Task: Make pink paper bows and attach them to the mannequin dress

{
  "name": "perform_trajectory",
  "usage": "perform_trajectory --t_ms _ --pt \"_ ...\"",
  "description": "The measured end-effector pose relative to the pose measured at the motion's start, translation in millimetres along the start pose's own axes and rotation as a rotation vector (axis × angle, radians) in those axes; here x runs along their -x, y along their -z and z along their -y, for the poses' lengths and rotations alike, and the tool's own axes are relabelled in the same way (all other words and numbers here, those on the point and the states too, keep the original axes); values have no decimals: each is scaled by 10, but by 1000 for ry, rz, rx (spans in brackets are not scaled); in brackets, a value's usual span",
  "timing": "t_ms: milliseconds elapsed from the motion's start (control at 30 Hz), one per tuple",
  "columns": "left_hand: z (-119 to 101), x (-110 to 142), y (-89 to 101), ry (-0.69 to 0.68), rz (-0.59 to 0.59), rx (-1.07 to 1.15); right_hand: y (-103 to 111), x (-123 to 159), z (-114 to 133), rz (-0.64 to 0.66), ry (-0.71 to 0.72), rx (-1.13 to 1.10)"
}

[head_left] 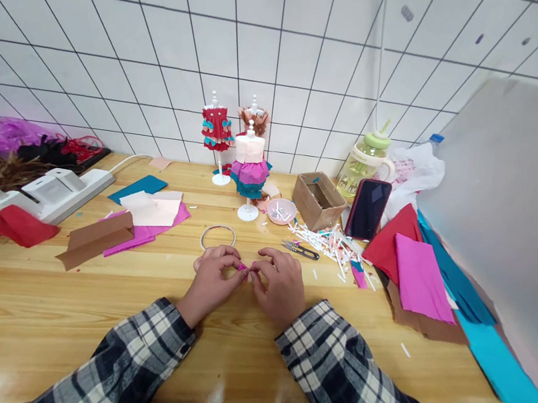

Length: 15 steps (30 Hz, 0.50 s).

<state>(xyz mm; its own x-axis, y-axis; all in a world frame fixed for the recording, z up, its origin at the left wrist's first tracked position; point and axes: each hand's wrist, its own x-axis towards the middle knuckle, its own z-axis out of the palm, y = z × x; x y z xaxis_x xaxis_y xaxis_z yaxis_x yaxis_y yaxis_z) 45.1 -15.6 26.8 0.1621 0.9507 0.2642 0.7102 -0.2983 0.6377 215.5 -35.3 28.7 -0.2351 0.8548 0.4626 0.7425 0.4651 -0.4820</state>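
Close together at the middle of the table are my left hand (215, 279) and my right hand (279, 285), their fingers pinched on a small magenta piece of crepe paper (243, 268). Fingertips hide most of that piece. A thin pale ring (202, 237), perhaps a tape roll, lies just beyond my left hand. Thread snips (301, 250) rest behind my right hand. Farther back stands a small dress form (250, 170) with a pink, magenta and teal paper dress. Two more dressed forms are behind it, one in a red paper dress (216, 127).
Left are loose paper sheets (150, 209) and a power strip (63, 192). A pink dish (281, 211), wooden box (318, 199), paper scraps (336, 244), phone (368, 209) and lidded jug (363, 165) stand right of centre. Folded coloured paper (424, 278) lies far right.
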Motion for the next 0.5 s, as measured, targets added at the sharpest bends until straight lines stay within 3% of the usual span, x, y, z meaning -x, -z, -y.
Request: perform_trajectory --t_ms 300,500 --pt "-40 4 21 11 -15 17 47 8 23 27 67 142" --pt "36 -3 44 3 -15 175 89 26 28 30 134 123"
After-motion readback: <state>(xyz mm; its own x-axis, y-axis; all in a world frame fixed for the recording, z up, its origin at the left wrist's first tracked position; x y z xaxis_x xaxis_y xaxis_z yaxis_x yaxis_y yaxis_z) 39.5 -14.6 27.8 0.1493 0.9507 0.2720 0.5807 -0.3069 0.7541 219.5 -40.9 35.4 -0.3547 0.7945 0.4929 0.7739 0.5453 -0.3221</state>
